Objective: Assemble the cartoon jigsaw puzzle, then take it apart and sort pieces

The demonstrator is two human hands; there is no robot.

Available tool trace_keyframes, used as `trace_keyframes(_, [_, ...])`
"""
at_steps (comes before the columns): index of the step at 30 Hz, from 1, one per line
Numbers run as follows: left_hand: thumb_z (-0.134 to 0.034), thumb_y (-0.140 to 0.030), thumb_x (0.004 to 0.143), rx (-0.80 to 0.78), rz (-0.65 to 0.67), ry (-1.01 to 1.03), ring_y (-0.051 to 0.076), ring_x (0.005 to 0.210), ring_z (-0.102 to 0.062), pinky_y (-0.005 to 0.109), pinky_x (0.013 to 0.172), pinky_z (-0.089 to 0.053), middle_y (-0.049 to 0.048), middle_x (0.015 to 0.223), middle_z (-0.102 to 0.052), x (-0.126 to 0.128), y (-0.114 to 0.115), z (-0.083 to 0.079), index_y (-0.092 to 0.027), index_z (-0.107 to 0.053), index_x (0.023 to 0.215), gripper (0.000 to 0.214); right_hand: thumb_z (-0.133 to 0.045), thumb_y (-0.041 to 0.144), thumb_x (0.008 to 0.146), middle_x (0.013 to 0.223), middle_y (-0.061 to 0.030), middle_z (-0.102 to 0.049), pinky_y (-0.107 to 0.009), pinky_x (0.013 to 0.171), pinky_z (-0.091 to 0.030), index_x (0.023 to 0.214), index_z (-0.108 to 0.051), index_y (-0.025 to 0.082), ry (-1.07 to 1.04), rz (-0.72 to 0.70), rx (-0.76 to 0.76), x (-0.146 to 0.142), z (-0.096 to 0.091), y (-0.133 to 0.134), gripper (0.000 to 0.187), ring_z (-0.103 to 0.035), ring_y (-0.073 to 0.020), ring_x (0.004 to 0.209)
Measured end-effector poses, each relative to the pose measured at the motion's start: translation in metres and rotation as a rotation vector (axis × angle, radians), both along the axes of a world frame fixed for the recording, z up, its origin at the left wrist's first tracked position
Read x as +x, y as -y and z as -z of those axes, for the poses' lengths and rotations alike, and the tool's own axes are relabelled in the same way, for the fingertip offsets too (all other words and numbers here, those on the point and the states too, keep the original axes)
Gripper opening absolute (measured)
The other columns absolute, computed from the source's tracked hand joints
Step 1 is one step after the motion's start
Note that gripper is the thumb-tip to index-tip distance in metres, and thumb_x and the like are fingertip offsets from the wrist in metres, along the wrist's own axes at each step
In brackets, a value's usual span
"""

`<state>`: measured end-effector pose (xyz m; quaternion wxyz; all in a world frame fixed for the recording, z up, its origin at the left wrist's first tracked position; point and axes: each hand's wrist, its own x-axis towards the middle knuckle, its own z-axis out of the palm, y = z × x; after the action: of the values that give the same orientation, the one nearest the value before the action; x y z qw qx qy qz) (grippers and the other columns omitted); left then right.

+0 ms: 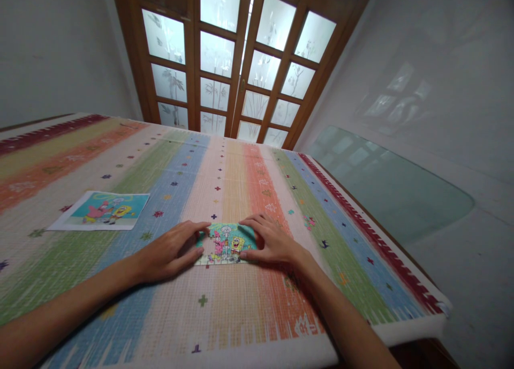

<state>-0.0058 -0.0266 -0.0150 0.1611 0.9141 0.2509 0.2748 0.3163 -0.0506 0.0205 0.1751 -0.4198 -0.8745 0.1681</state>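
Observation:
A small jigsaw puzzle with cartoon figures on a teal background lies flat on the striped tablecloth, its pieces joined into a rectangle. My left hand grips the puzzle's left side, with the index finger at the upper left corner and the thumb lower down. On the right side, my right hand holds the puzzle between fingers at the top edge and a thumb near the bottom. Part of the puzzle's right end is hidden under that hand. To the left lies a printed picture sheet with similar cartoon figures.
The striped tablecloth covers a wide bed-like surface with its front edge close to me. A frosted glass panel leans along the right wall. Wooden doors with frosted panes stand at the far end.

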Motion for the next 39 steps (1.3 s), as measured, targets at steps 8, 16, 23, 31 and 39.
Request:
trace_keyframes(8, [-0.054,-0.032,0.102,-0.078,-0.029,0.069,0.022,0.099,-0.068,0.037,0.088,-0.058,0.0108,0.123,-0.069,-0.0005,-0.0008,0.0004,-0.022,-0.038,0.151,0.053,-0.090,0.044,0.074,0.131,-0.0106,-0.064,-0.049,0.108,-0.043,0.141,-0.058,0.024,-0.004,0.002,-0.013,0.0021,-0.0018,0.0013,0.077,-0.054,-0.0301,0.121])
trace_keyframes(16, [-0.051,-0.035,0.101,-0.125,-0.086,0.077,0.022,0.097,-0.067,0.039,0.090,-0.057,0.0094,0.117,-0.068,-0.0009,-0.0010,-0.0005,-0.021,-0.046,0.142,0.043,-0.093,0.049,0.068,0.132,-0.0102,-0.064,-0.050,0.111,-0.042,0.144,-0.055,0.023,0.001,0.001,-0.014,0.0054,-0.0006,0.0006,0.089,-0.052,-0.0311,0.122])
trace_keyframes(23, [-0.056,-0.037,0.099,0.038,0.017,-0.101,0.031,0.125,-0.056,0.048,0.105,-0.049,0.0127,0.134,-0.062,-0.0002,0.0004,0.0009,-0.021,-0.047,0.146,0.050,-0.093,0.049,0.066,0.133,-0.0109,-0.063,-0.050,0.110,-0.043,0.150,-0.051,0.023,-0.011,0.004,-0.033,0.0090,0.0012,-0.0004,0.097,-0.051,-0.0320,0.124])
trace_keyframes(31, [-0.057,-0.043,0.098,0.032,0.013,-0.139,0.033,0.128,-0.053,0.050,0.107,-0.047,0.0135,0.138,-0.060,-0.0004,0.0017,-0.0015,-0.021,-0.044,0.148,0.056,-0.093,0.048,0.066,0.133,-0.0121,-0.063,-0.052,0.109,-0.043,0.150,-0.051,0.024,-0.015,0.013,-0.052,0.0081,-0.0007,0.0011,0.098,-0.051,-0.0333,0.125])
trace_keyframes(39, [-0.054,-0.038,0.098,0.131,-0.042,-0.054,0.031,0.128,-0.053,0.046,0.109,-0.046,0.0126,0.140,-0.058,-0.0011,0.0017,0.0022,-0.022,-0.037,0.151,0.058,-0.093,0.048,0.063,0.137,-0.0141,-0.062,-0.053,0.111,-0.043,0.155,-0.044,0.021,-0.012,0.060,-0.077,0.0100,0.0041,0.0006,0.108,-0.050,-0.0347,0.128])
